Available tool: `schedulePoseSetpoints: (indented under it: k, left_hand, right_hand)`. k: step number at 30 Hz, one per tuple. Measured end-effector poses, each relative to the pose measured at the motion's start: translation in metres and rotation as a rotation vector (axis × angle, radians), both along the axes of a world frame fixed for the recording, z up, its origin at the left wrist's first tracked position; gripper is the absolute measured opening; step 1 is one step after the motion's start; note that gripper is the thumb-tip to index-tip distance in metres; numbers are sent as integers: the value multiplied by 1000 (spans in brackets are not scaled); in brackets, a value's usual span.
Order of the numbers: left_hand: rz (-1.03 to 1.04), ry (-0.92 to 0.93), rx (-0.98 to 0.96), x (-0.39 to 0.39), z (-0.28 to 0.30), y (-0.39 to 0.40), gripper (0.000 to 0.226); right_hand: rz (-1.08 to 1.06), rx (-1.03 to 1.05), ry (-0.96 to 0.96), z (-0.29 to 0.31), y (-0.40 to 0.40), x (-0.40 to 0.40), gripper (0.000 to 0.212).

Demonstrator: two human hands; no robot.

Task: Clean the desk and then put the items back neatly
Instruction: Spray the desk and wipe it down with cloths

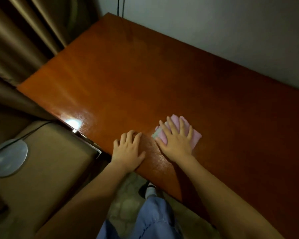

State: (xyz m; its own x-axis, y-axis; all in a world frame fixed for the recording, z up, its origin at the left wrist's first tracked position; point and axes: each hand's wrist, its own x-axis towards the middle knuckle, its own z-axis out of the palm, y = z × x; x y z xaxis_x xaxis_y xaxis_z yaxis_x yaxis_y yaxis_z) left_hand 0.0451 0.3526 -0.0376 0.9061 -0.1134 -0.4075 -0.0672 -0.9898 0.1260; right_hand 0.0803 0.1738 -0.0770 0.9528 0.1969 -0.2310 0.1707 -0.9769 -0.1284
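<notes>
Item 1. Folded pink cloth with a pale green edge (pixel 195 135): lies flat on the table toward its near edge, right of centre in the head view. Judged soft, light and limp; it should slide easily under a flat palm and bunch if pushed from one corner. Best worked with spread fingers pressing on its top, or lifted by pinching a folded edge.

Item 2. Right hand (pixel 175 139): fingers straight and spread, palm down, pressing on the cloth and covering most of its left half. Nothing is curled round it.

Item 3. Left hand (pixel 128 150): flat on the bare wood just beside the right hand, fingers loosely extended, holding nothing; heel of the palm at the near table edge, apparently bracing.

Item 4. Glossy reddish-brown wooden table (pixel 145 80): smooth lacquered top, showing a bright lamp reflection near its left front corner and a sheen near the hands that may be dampness. No other items show on it, so wiping appears to be the step in hand and the putting-back not yet begun.

Item 5. Surroundings: brown pleated curtain (pixel 24 31) to the left; pale wall (pixel 214 23) behind the table, with thin cables hanging; tan padded seat (pixel 47 161) carrying a round grey disc (pixel 9 159) with a black cord; patterned floor below.
</notes>
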Motion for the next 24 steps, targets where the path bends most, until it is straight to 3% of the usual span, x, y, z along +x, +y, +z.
schedulePoseSetpoints:
  k: [4,7,10,14,18,24]
  left_hand:
    - [21,0,10,-12,0,-7,72]
    - [18,11,-3,-17,-2,-18,76]
    - [-36,-2,5,-26,-6,-21,79]
    - [-94,-50,11,-32,-9,-13,76]
    - [-140,-65,5,-33,-6,-5,71]
    - [-64,-16,79,-31,4,7,68]
  right_hand:
    - [100,5,26,-3,-34,-84,64]
    - [2,-44,11,0,-79,-117,64]
    - [-205,-54,1,6,-105,-100,75]
    - [-473,10,2,7,-78,-40,67]
    - [-239,39,-16,0,-6,-14,66]
    - [117,33,-10,2,18,-89,63]
